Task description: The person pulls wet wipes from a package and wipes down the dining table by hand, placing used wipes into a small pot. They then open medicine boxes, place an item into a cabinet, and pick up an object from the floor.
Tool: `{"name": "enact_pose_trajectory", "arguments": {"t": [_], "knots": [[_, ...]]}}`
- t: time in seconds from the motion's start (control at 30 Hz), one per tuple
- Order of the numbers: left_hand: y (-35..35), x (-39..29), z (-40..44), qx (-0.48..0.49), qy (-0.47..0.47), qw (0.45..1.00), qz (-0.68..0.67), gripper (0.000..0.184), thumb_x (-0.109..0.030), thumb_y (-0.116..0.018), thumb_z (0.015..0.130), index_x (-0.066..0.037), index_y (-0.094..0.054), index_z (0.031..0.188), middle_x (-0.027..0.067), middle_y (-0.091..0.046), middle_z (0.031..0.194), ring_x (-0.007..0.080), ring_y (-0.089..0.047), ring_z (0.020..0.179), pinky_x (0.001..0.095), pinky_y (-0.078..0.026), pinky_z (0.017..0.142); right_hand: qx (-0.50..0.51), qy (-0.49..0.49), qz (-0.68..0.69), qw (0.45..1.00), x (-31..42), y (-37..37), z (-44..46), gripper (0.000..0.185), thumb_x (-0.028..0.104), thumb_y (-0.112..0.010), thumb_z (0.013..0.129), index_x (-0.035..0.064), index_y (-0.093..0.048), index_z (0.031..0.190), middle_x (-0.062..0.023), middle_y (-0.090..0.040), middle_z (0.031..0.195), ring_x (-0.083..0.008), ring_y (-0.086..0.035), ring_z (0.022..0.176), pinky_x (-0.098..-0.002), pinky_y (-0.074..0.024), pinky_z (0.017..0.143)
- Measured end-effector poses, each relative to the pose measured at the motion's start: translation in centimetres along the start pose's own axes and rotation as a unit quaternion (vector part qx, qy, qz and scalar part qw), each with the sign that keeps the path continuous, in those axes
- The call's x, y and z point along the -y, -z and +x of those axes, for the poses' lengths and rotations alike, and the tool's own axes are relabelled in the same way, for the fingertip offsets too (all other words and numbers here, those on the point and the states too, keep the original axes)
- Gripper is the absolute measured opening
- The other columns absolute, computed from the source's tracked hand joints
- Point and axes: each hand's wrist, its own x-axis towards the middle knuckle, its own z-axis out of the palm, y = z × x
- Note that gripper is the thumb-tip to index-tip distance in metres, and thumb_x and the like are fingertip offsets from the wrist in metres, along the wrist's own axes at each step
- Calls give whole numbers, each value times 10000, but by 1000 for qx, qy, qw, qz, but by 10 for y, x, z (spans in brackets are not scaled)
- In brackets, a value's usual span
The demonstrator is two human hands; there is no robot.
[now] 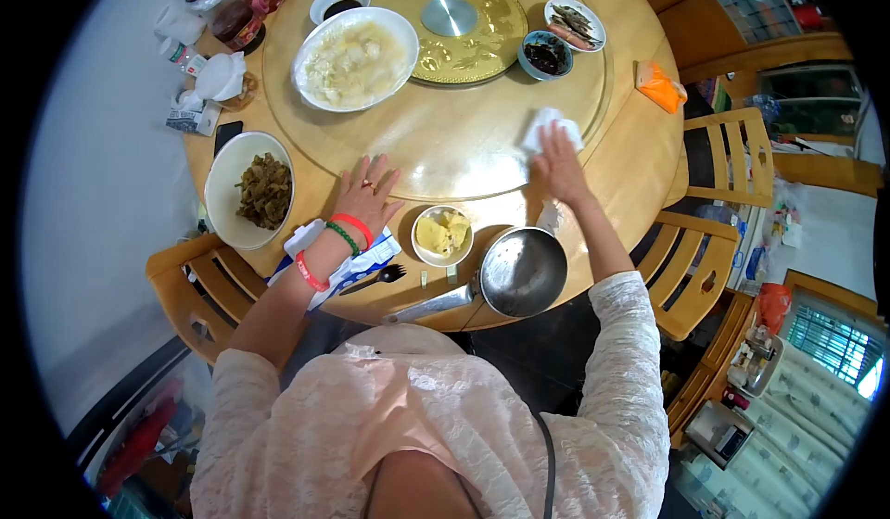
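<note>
My right hand (pixel 560 166) reaches forward over the wooden turntable (pixel 436 153), its fingers over a folded white tissue (pixel 551 130) on the surface. My left hand (pixel 368 191) lies with fingers spread at the turntable's near edge and holds nothing. Between my hands stands a small white bowl (pixel 443 234) with yellow pieces in it. A metal saucepan (pixel 523 273) sits to its right, handle pointing left. Under my left wrist is a blue and white packet (pixel 375 255), partly covered by my arm. Beside it lies a black fork (pixel 375 278).
A large white bowl of pale food (pixel 360 60), a dark sauce bowl (pixel 338 2), a bowl of dark food (pixel 545 56) and a plate of small fish (pixel 575 25) stand around a gold disc (pixel 464 51). A bowl of brown food (pixel 250 190) and jars (pixel 229 20) are left.
</note>
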Motion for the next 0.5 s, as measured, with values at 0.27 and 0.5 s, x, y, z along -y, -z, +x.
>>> {"name": "enact_pose_trajectory", "arguments": {"t": [0.27, 0.5], "knots": [[-5, -4, 2, -11, 1, 1000, 13, 563, -479, -346, 944, -213, -283, 1436, 76, -120, 1527, 297, -96, 1402, 501, -128, 1118, -231, -230, 414, 850, -91, 0, 141, 673, 521, -290, 956, -62, -616, 1035, -220, -644, 988, -325, -596, 958, -393, -428, 836], [-3, 4, 0, -4, 16, 1000, 10, 571, -482, -358, 940, -206, -286, 1434, 79, -137, 1522, 278, -93, 1404, 499, -114, 1119, -117, -306, 514, 793, -27, -6, 196, 584, 573, -328, 935, 67, -611, 865, -13, -534, 741, -127, -474, 666, -279, -394, 615]]}}
